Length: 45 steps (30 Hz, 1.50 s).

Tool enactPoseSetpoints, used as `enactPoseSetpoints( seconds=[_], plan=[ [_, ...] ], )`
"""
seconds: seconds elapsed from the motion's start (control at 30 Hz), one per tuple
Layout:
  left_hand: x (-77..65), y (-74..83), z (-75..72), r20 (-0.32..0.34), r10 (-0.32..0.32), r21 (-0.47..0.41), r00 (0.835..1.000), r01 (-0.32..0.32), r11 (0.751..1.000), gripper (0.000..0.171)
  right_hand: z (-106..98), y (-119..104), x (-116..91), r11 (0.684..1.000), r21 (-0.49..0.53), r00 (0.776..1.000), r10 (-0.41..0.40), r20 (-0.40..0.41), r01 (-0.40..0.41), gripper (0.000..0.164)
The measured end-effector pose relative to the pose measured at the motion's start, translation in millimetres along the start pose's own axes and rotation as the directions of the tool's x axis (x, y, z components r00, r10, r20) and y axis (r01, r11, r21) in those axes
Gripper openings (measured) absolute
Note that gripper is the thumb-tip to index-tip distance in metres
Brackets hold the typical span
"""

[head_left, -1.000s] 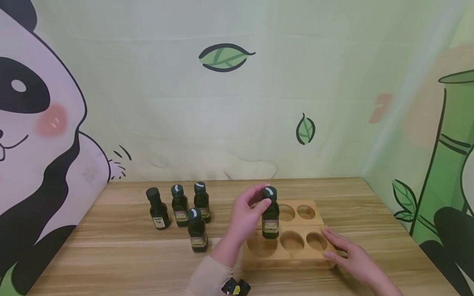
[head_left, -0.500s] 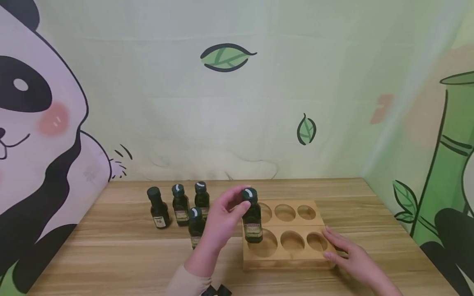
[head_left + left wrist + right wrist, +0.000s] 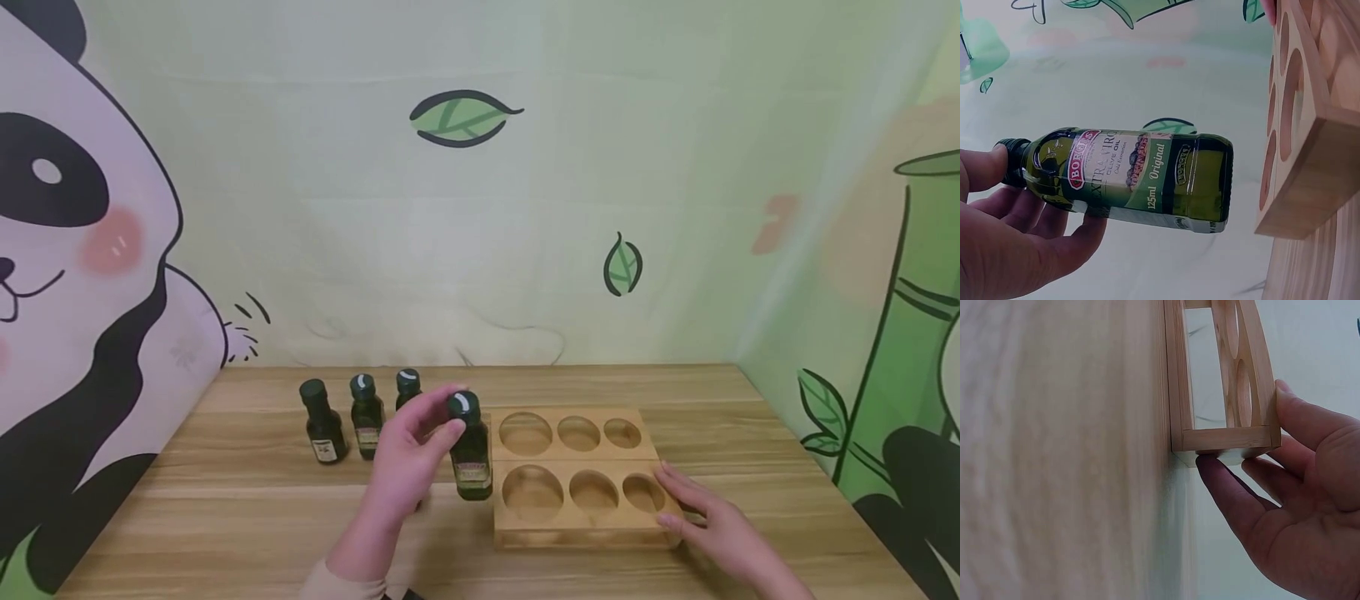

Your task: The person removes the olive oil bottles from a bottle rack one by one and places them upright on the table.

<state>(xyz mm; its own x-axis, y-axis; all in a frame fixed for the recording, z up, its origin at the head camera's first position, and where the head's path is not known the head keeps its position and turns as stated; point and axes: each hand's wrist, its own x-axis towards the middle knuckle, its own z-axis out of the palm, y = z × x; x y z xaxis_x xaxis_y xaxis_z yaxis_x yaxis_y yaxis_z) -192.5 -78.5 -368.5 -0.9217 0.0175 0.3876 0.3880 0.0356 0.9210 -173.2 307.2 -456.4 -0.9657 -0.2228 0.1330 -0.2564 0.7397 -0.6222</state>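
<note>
My left hand pinches a small olive oil bottle by its neck and cap, upright and off the table beside the rack's left end. In the left wrist view the bottle shows a green label, thumb and fingers at the cap, one finger along its side. The wooden rack has two tiers of round holes, none with a bottle in it. At the rack's right end rests my right hand; in the right wrist view its thumb touches the top edge and its fingertips touch the end face.
Left of the rack stand a long-necked dark bottle and two olive oil bottles, a nearer one and a farther one. Another bottle is almost hidden behind my left hand. A printed cloth backdrop rises behind the wooden table.
My left hand has carried the olive oil bottle leftward from above the rack to beside its left end. My right hand and the rack have stayed in place.
</note>
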Motion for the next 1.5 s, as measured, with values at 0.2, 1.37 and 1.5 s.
enactPoseSetpoints(
  seconds=[0.2, 1.37, 1.5],
  plan=[
    [-7.0, 0.5, -14.5, 0.007, -0.008, 0.032, 1.000, 0.008, 0.999, 0.035, 0, 1, 0, 1.000, -0.001, 1.000, 0.001, 0.004, -0.001, 0.062],
    [-36.0, -37.8, -120.5, -0.020, -0.051, 0.225, 0.998, 0.055, 0.973, 0.033, -1, 0, 0, 1.000, 0.000, 1.000, 0.006, 0.005, -0.006, 0.062],
    [-34.4, -44.3, -129.8, -0.046, -0.039, 0.199, 0.998, 0.047, 0.979, 0.034, -1, 0, 0, 1.000, -0.005, 1.000, -0.002, 0.005, 0.002, 0.062]
  ],
)
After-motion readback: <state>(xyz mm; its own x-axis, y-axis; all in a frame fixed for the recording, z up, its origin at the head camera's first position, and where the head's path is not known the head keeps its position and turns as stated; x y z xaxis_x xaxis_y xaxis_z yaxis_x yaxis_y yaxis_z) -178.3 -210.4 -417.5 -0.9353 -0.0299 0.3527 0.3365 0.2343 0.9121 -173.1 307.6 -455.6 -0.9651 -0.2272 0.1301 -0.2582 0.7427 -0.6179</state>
